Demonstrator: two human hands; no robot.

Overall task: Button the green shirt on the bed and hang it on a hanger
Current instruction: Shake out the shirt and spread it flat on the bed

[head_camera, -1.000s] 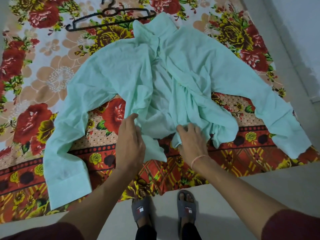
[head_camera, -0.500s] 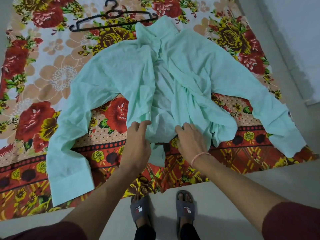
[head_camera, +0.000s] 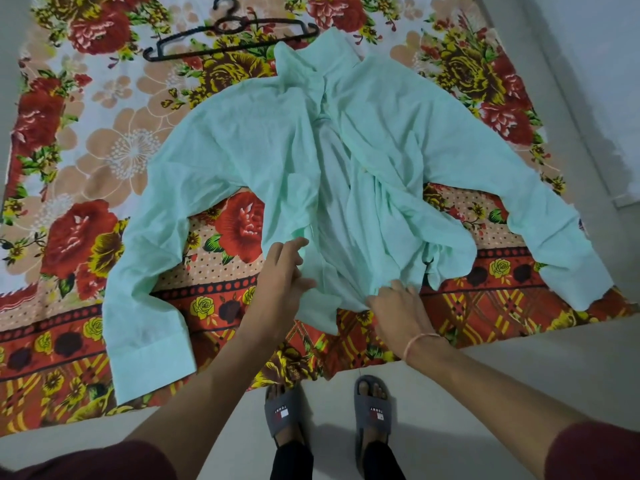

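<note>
A pale green long-sleeved shirt lies face up on the bed, front open and rumpled, sleeves spread to both sides, collar at the far end. My left hand pinches the lower edge of the left front panel. At the hem of the right front panel, my right hand grips the bunched cloth. A black plastic hanger lies on the sheet beyond the collar, apart from both hands.
The bed is covered by a floral sheet in red, yellow and cream. Its near edge drops to a pale floor where my feet in grey slippers stand. A light wall runs along the right.
My left hand has shifted right onto the left panel's lower edge. My right hand has stayed at the right panel's hem. The shirt's lower part has been drawn slightly together.
</note>
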